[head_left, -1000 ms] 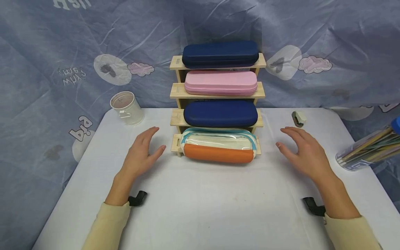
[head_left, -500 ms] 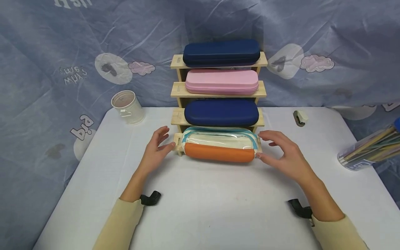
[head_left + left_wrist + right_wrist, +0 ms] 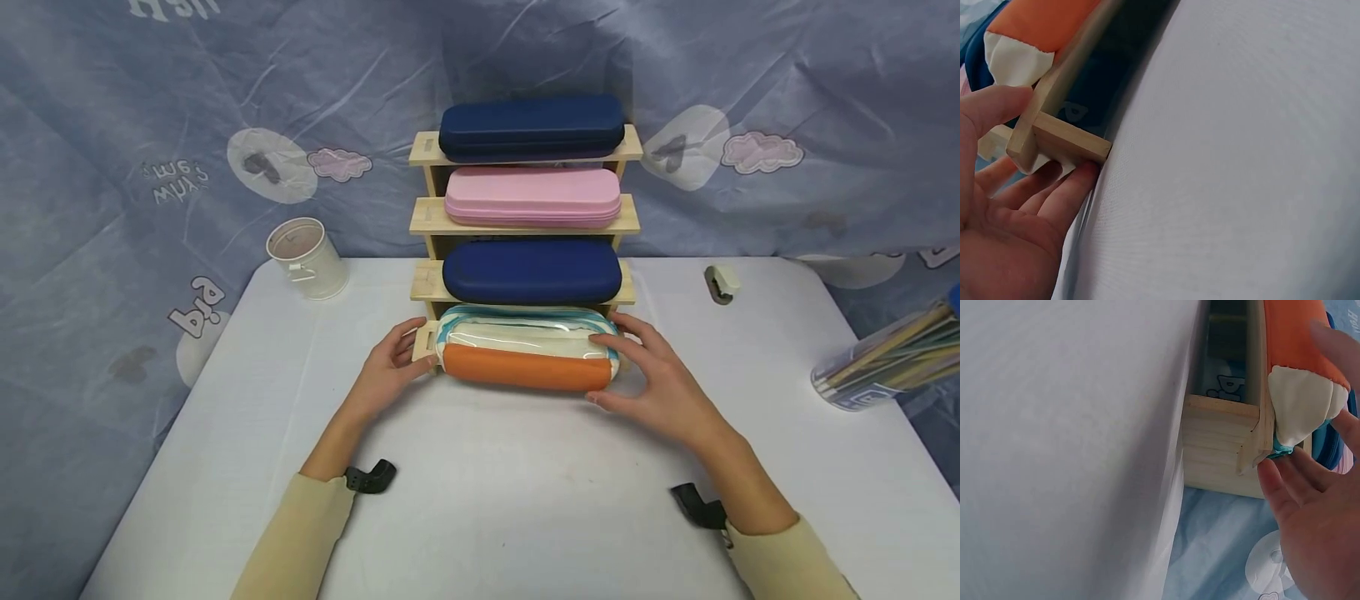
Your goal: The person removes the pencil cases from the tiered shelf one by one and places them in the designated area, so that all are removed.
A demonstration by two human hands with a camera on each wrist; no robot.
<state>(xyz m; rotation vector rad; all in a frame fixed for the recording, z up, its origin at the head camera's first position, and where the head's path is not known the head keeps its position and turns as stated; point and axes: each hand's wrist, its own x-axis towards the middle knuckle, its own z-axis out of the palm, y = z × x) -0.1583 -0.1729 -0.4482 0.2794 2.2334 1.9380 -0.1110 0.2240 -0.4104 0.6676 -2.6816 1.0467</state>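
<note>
On the lowest wooden shelf sits the orange pencil case, right end partly blocked by the right hand, which has thumb and bent fingers around it. The left hand is pinching the shelf's left end, some fingertips hidden from the head view. Stick-filled jar gets cropped at right; white tabletop stretches wide up front.

Orange-and-cream pouch, teal trim, clear window, lies lengthwise on the lowest tier of the upright stepped wooden rack before me.
</note>
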